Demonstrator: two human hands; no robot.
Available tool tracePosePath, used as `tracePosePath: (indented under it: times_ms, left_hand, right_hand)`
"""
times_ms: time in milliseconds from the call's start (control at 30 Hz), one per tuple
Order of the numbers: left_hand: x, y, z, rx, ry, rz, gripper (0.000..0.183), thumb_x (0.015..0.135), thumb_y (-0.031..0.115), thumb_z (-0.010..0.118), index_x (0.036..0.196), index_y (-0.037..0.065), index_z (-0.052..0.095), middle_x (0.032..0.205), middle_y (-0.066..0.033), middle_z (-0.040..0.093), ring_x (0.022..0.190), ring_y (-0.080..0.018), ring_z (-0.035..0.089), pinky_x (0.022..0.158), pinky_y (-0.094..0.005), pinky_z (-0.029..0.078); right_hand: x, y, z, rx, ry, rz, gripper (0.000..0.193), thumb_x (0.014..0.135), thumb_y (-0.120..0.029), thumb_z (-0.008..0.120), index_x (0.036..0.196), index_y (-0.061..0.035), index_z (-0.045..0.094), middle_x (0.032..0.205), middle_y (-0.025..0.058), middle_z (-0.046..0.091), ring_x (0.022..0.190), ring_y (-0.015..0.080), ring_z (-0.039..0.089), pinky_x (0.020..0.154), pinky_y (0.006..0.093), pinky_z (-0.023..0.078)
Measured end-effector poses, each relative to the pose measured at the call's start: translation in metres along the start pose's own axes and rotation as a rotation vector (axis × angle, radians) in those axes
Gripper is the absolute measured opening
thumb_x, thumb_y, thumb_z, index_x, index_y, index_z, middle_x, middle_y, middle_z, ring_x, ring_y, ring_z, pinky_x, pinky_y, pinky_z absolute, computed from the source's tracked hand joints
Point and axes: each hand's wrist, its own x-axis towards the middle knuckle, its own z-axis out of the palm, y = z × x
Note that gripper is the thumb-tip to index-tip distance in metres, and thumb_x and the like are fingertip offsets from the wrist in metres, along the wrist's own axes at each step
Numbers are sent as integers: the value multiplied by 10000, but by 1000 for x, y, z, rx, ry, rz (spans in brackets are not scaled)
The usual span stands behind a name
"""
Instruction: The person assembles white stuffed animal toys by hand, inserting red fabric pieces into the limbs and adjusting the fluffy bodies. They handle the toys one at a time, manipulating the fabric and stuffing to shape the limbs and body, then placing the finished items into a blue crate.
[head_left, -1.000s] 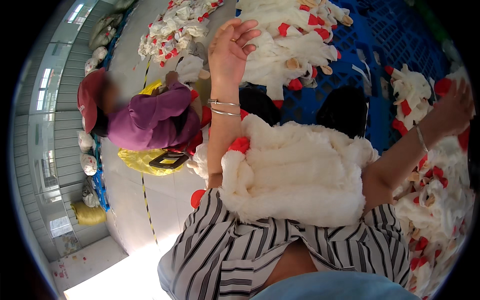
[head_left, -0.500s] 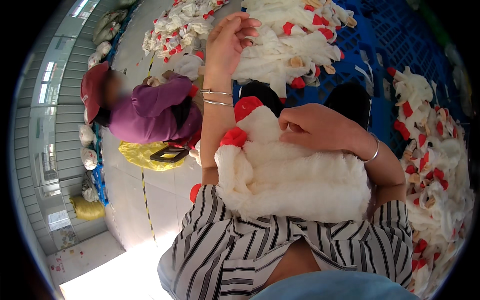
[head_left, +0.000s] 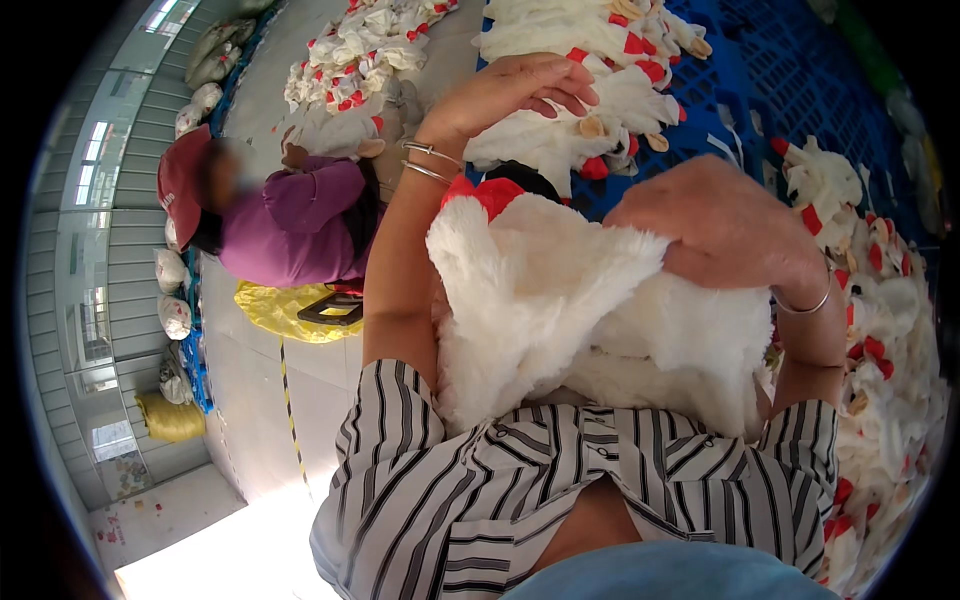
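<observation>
Right hand [head_left: 715, 225] pinches the white plush [head_left: 515, 300], spread toward eight o'clock; left hand [head_left: 525, 90] (loosely curled, unladen) hovers at eleven.

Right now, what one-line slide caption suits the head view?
Right hand holds white plush before a striped shirt; left hand raised, empty; a co-worker in purple at left.
</observation>
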Motion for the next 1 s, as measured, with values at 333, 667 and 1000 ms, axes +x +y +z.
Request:
tracePosePath:
  times_ms: [333,667,1000]
  left_hand:
    - [4,-58,3,-496,404,205,298,953,221,521,1175,43,609,1073,-70,673,932,-133,634,808,-253,485]
    - [25,-111,9,-277,428,27,276,926,167,563,1159,27,615,1020,-53,674,889,-121,620,794,-250,485]
    - [25,-116,-15,-191,468,-5,264,899,113,604,1142,11,621,968,-36,675,845,-108,607,780,-247,485]
  right_hand:
    - [56,110,-101,215,1169,-1,215,896,-49,534,1049,11,674,962,64,700,892,146,631,801,291,494]
    - [37,262,53,30,1125,621,313,837,-181,595,1079,13,638,965,217,685,885,338,667,750,363,513]
    - [58,222,58,561,843,342,234,900,-99,539,1099,-30,640,1098,63,675,1027,142,609,897,270,463]
